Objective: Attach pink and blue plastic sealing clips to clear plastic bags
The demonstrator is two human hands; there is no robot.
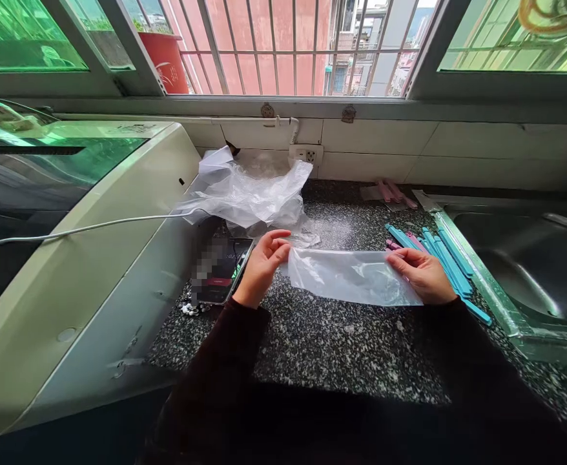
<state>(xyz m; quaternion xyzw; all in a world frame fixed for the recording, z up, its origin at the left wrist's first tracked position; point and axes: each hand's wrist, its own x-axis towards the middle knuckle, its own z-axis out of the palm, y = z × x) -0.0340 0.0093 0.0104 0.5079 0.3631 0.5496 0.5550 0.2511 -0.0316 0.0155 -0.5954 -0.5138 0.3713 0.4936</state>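
Stretched between my two hands is a clear plastic bag (346,276), held above the speckled countertop (332,349). My left hand (263,266) pinches its left end between thumb and fingers. The right end is pinched by my right hand (423,274). Just beyond my left hand lies a heap of crumpled clear plastic bags (259,190). Several flat turquoise strips (445,258) lie beside and partly behind my right hand, with a few pink pieces (412,240) among them.
A phone (220,271) lies left of my left hand, by small white bits (189,310). A large cream-coloured appliance (133,206) with a white cable (94,226) stands at the left. The metal sink (520,252) is at the right. More pink strips (392,192) lie near the tiled wall, below a socket (307,155).
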